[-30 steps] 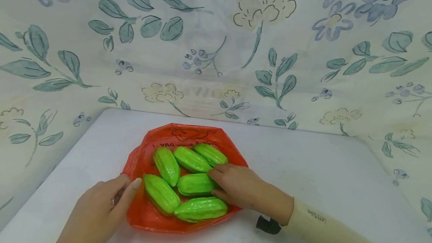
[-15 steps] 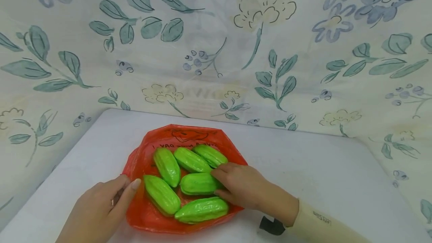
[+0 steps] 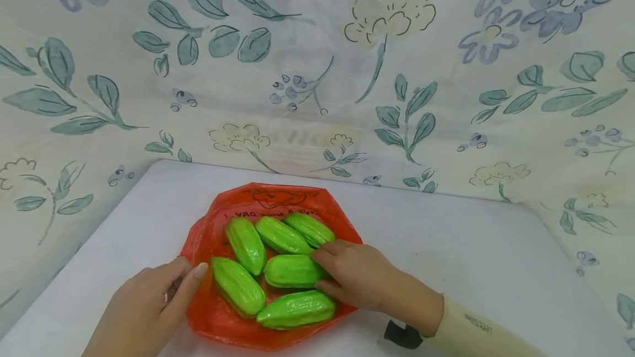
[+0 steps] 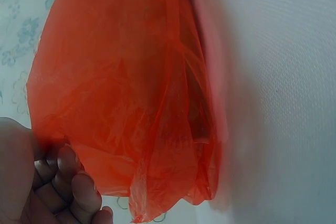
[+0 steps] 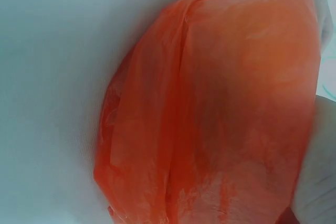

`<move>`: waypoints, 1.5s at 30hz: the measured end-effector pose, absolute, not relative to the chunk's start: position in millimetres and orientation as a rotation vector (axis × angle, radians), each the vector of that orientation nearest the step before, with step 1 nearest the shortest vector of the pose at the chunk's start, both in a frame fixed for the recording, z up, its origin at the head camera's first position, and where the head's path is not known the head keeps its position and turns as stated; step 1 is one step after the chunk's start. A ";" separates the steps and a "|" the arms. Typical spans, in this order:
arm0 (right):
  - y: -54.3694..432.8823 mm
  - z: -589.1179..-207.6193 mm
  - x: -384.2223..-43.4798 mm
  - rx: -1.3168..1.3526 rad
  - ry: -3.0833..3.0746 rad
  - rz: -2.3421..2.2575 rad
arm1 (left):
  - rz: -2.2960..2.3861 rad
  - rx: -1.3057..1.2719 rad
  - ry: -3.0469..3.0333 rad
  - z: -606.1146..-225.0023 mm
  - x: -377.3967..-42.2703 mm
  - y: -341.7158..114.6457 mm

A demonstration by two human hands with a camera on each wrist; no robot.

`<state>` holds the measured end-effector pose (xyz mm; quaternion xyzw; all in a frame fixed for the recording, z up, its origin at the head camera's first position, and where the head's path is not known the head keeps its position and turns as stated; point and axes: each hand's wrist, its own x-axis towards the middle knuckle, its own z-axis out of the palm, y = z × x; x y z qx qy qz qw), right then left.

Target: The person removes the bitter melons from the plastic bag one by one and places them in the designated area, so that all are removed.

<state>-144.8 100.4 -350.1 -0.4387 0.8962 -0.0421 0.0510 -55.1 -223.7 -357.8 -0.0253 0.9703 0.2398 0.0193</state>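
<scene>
In the head view, a red plastic bag [image 3: 270, 340] lies spread open on the white table, its edge standing up like a bowl. Several glossy green ribbed star fruits [image 3: 238, 286] lie inside it. My left hand [image 3: 144, 302] pinches the bag's left rim between thumb and fingers; the left wrist view shows the fingers [image 4: 68, 169] curled at the plastic. Over the bag's right side reaches my right hand [image 3: 354, 277], its fingers and thumb on the right end of the middle star fruit [image 3: 292, 270]. The right wrist view shows mostly the bag's outer wall [image 5: 236, 103], with fingertips hidden.
A white table [image 3: 446, 258] extends around the bag. Floral-patterned cloth [image 3: 317, 70] rises behind and at the sides. Beside my right wrist lies a small black piece [image 3: 403, 335].
My right hand has shifted slightly right, and the middle star fruit has slid a little right with it. My left hand keeps its place on the bag's rim.
</scene>
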 end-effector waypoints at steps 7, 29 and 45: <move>102.0 -348.8 -143.4 -1.343 2.726 -0.134 | 0.733 -0.083 3.006 -357.5 -54.7 -223.5; 108.1 -338.6 -136.5 -1.357 2.802 -0.237 | 0.721 -0.066 3.031 -359.2 -53.3 -223.8; 117.0 -327.5 -128.3 -1.258 2.878 -0.341 | 0.734 -0.065 3.037 -358.1 -53.6 -223.1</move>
